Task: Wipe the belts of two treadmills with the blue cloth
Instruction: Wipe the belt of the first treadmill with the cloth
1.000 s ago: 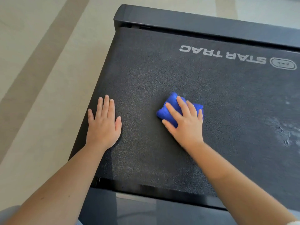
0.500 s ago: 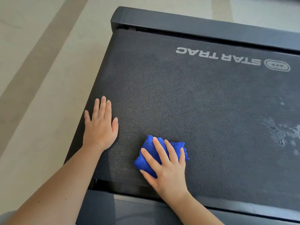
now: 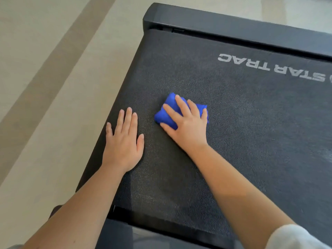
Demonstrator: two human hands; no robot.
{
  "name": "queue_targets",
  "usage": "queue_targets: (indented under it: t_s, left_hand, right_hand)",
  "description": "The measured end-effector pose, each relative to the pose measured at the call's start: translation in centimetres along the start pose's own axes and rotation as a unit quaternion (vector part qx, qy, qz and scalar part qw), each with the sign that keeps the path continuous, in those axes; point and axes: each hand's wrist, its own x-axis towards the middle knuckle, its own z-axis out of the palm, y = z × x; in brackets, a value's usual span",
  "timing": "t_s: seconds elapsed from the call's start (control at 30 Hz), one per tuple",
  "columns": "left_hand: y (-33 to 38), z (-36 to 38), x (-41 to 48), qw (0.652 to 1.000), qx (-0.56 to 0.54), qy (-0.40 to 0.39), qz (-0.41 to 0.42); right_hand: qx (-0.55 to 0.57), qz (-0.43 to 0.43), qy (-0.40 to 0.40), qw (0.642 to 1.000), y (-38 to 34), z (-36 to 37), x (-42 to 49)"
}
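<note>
A bunched blue cloth (image 3: pixel 169 103) lies on the black textured treadmill belt (image 3: pixel 251 133), left of the middle. My right hand (image 3: pixel 188 130) lies on top of it with fingers spread and fairly straight, pressing it onto the belt; only the cloth's far and left edges show past the fingers. My left hand (image 3: pixel 124 142) rests flat on the belt near its left edge, fingers straight and together, a short gap from the cloth. White "STAR TRAC" lettering (image 3: pixel 269 67) is printed upside down at the far right of the belt.
A black frame rail (image 3: pixel 233 27) crosses the far end of the belt, and another dark edge (image 3: pixel 161 225) runs along the near side. Beige floor (image 3: pixel 45 87) with a darker stripe lies to the left. A pale smudge (image 3: pixel 325 155) marks the belt at the right.
My right hand has slid the cloth away from me, from the near edge of the belt back toward the middle. The left hand stays planted in the same spot.
</note>
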Motion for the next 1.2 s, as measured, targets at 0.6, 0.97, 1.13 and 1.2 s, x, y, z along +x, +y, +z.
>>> queue_targets:
  t_s: [0.6, 0.97, 1.13, 1.2]
  left_hand:
    - [0.1, 0.0, 0.1, 1.0, 0.019, -0.021, 0.0]
    - [3.1, -1.4, 2.3, 0.997, 0.055, -0.051, -0.032]
    - [6.2, -1.5, 5.2, 0.997, 0.009, -0.043, 0.067]
    - [6.9, -0.9, 5.5, 0.997, 0.027, -0.029, 0.062]
  right_hand:
    - [-0.04, 0.124, 0.047, 0.99, 5.7, -4.7, -13.9]
    - [-0.029, 0.086, 0.046, 0.995, 6.2, -4.9, -13.0]
    - [-0.018, 0.05, 0.057, 0.997, 7.1, -4.4, -12.7]
    - [-0.009, 0.017, 0.052, 0.998, 7.9, -4.0, -10.7]
